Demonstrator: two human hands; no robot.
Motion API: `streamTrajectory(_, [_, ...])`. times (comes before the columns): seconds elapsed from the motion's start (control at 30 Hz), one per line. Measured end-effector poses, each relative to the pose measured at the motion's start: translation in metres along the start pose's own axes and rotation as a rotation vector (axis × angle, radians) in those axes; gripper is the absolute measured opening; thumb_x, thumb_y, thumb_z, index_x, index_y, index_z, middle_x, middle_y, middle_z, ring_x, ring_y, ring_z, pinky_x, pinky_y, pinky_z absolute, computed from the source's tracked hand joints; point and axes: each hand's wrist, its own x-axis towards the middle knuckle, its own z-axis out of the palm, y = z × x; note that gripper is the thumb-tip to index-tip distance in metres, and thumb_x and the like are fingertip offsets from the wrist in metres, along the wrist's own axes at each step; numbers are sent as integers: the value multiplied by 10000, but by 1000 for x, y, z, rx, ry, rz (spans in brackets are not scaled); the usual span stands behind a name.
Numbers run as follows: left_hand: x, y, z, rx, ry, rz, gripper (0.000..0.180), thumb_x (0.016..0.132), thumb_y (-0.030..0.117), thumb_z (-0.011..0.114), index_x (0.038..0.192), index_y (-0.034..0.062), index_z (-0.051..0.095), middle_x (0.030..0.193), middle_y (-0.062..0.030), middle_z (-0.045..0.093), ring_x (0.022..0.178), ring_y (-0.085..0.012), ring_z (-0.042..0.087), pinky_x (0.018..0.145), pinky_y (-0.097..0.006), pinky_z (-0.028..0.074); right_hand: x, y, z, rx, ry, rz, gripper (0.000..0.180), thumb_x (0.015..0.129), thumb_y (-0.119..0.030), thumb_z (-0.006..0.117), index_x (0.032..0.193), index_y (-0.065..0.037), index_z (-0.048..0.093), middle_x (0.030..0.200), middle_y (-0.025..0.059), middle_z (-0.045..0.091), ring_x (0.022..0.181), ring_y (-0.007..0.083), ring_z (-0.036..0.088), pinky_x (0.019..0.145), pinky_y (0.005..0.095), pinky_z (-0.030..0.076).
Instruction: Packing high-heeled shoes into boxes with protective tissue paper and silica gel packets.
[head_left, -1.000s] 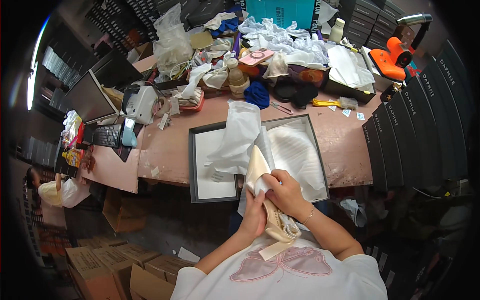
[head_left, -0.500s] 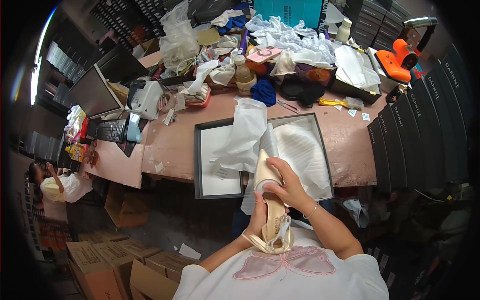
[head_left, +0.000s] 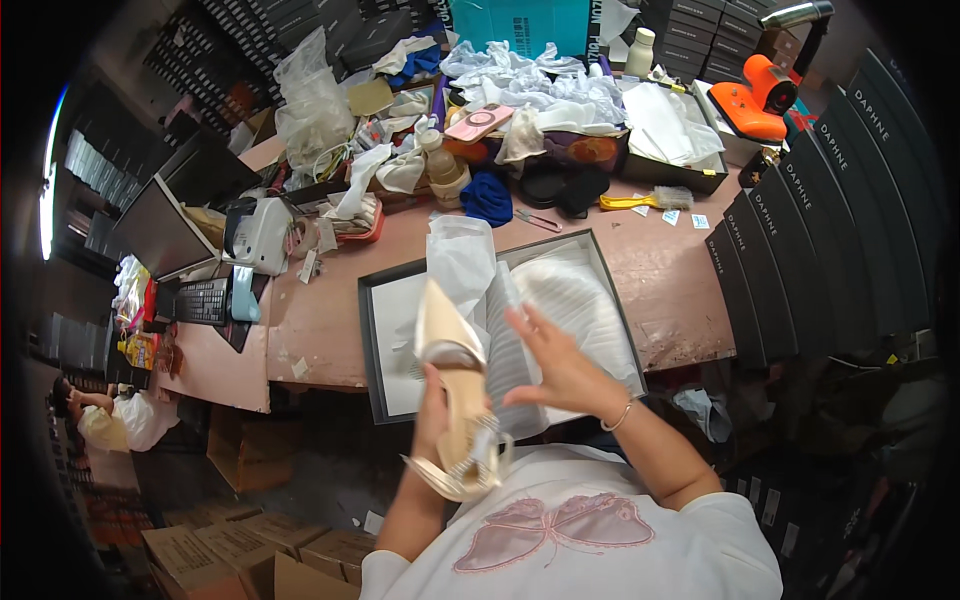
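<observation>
A worn pink worktable [head_left: 330, 320] carries an open black shoebox [head_left: 385, 300] near, a label printer [head_left: 262, 232] left, a yellow brush [head_left: 645, 200] far right.

pale gold pointed high-heeled shoe [head_left: 452, 385]: smooth upper with a soft satin sheen, strappy back part. white tissue paper [head_left: 462, 262]: thin, crinkled, matt, standing up from the black-rimmed cardboard shoe box [head_left: 372, 340]. pink table [head_left: 320, 320]: worn, scuffed and matt. orange handheld device [head_left: 758, 100]: glossy plastic. clear plastic bag [head_left: 312, 100]: shiny, wrinkled film. blue cloth [head_left: 488, 198]: soft, matt.
</observation>
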Motion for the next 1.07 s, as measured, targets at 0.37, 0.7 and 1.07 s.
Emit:
streamTrajectory(0.37, [73, -66, 48, 584, -50, 393, 822, 893, 178, 650, 1489, -4, 114, 1511, -164, 238, 1419, -277, 210, 1092, -388, 307, -27, 119, -25, -83, 458, 130, 145, 834, -78, 622, 978, -64, 615, 1112, 145, 586, 1087, 360, 541, 965, 492, 403])
streamTrajectory(0.7, [140, -124, 75, 1442, -244, 972, 645, 751, 134, 728, 1311, 24, 427, 1492, -216, 263, 1392, -362, 256, 1130, -443, 228, -57, 28, -84, 812, 628, 174, 201, 917, -77, 555, 1089, 24, 576, 1014, 119, 630, 905, 168, 622, 768, 272, 509])
streamTrajectory(1.07, [53, -115, 74, 1263, -710, 413, 585, 852, 335, 674, 1337, 74, 475, 1355, -207, 468, 1294, -298, 425, 1105, -519, 250, 54, 134, -12, -341, -472, 415, 852, 754, -180, 708, 1465, -63, 253, 1348, 317, 424, 1137, 414, 537, 858, 417, 499])
